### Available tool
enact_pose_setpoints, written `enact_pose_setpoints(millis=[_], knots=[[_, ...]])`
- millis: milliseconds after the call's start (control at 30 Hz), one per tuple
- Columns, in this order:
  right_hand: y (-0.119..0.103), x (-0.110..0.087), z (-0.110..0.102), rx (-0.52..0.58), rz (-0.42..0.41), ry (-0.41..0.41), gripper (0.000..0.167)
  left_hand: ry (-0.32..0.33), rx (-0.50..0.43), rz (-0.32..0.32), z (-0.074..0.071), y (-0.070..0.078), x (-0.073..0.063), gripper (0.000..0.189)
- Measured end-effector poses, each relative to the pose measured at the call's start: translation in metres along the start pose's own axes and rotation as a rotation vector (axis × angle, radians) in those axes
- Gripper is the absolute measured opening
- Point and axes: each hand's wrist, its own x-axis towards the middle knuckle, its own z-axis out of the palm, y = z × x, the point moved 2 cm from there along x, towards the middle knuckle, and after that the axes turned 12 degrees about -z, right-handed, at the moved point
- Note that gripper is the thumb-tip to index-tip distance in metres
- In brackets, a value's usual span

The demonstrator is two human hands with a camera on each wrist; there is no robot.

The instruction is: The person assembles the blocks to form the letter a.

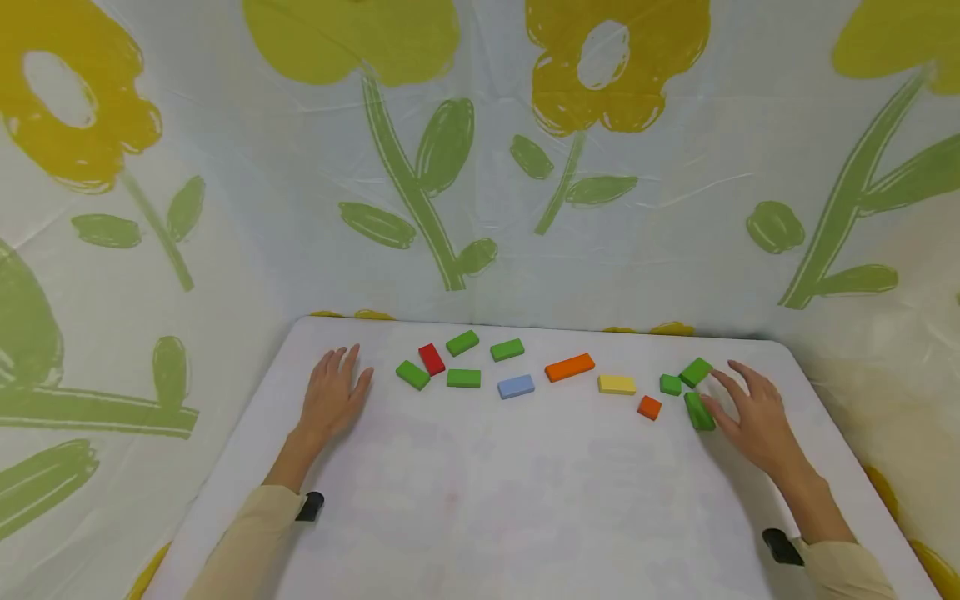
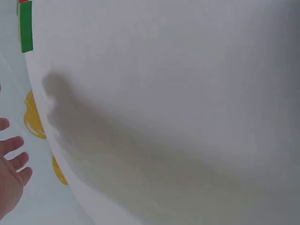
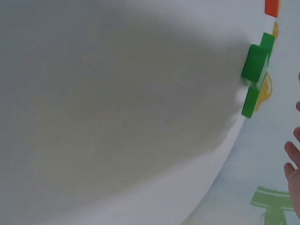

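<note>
R wrist: R grip point(image 3: 294, 183) mostly out-of-frame

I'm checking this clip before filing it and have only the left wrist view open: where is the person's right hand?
Observer: In the head view, the right hand is beside a green block, toward the right side of the table.

Operator: Which block looks longest?

Observer: The long orange block, near the middle of the spread.

Operator: Is any block yellow?

Observer: Yes, one: a yellow block lies to the right of the long orange block.
</note>
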Motion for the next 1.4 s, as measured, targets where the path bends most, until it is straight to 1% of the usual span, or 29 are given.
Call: enact_pose_setpoints(millis=[67,133,233,400,600,700,833,933,1133,1300,1400], knots=[[-0.002,0.006,0.001,0.013,-0.053,0.059,0.042,0.002,-0.022,-0.012,0.0,0.006,0.0,0.056],[-0.003,0.012,0.003,0.033,-0.074,0.09,0.043,-0.008,-0.043,-0.03,0.0,0.012,0.0,0.054],[-0.007,0.02,0.007,0.059,-0.073,0.107,0.043,-0.022,-0.066,-0.051,0.0,0.019,0.0,0.053],[-0.015,0.034,0.012,0.101,-0.057,0.121,0.038,-0.023,-0.096,-0.05,0.0,0.028,0.001,0.053],[-0.024,0.045,0.019,0.156,-0.013,0.112,0.037,-0.04,-0.126,-0.063,0.004,0.036,0.001,0.054],[-0.028,0.047,0.021,0.19,0.018,0.106,0.036,-0.045,-0.15,-0.052,0.008,0.041,0.0,0.053],[-0.035,0.05,0.026,0.241,0.069,0.076,0.035,-0.054,-0.168,-0.046,0.012,0.049,-0.004,0.052],[-0.039,0.053,0.031,0.259,0.085,0.065,0.034,-0.063,-0.171,-0.039,0.016,0.054,-0.007,0.052],[-0.044,0.06,0.04,0.277,0.111,0.058,0.032,-0.087,-0.194,-0.024,0.021,0.069,-0.012,0.051],[-0.051,0.066,0.046,0.328,0.134,0.042,0.033,-0.129,-0.231,-0.015,0.023,0.083,-0.018,0.051],[-0.054,0.068,0.05,0.363,0.166,0.02,0.033,-0.134,-0.248,0.007,0.026,0.091,-0.021,0.051]])
